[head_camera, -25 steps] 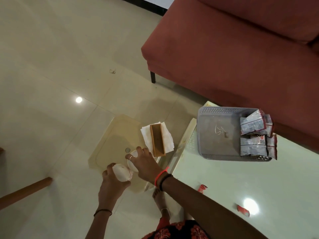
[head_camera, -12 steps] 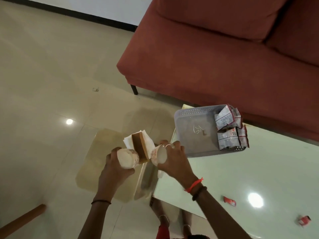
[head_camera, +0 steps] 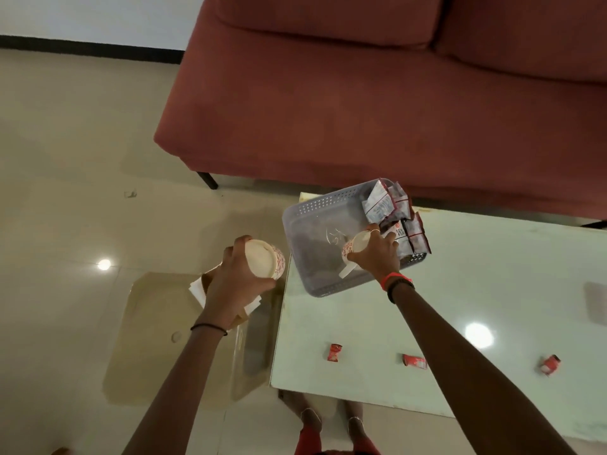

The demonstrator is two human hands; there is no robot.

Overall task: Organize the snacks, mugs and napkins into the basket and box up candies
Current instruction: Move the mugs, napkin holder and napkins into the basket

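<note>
A red sofa (head_camera: pixel 394 103) is being backed by the glass table (head_camera: pixel 460 323); the grey basket (head_camera: pixel 315 218), snack packs (head_camera: pixel 394 218) at its far-right side, is sitting at the table's left edge w/ its left half bare. One mug (head_camera: pixel 353 249) is being gripped inside it by the right hand (head_camera: pixel 377 254), another mug (head_camera: pixel 264 259) by the left hand (head_camera: pixel 236 280) beyond the edge. Three candies (head_camera: pixel 415 361) are lying on open glass.

The left hand (head_camera: pixel 235 284) covers most of the napkins (head_camera: pixel 196 288) and their holder (head_camera: pixel 207 280) — only corners show. The right hand (head_camera: pixel 377 254) hides much of its mug (head_camera: pixel 353 246) and the lower snack packets (head_camera: pixel 409 236) (print too small to read). The sofa (head_camera: pixel 361 103) runs off the top and right edges; the table (head_camera: pixel 460 307) is cut off at right.
</note>
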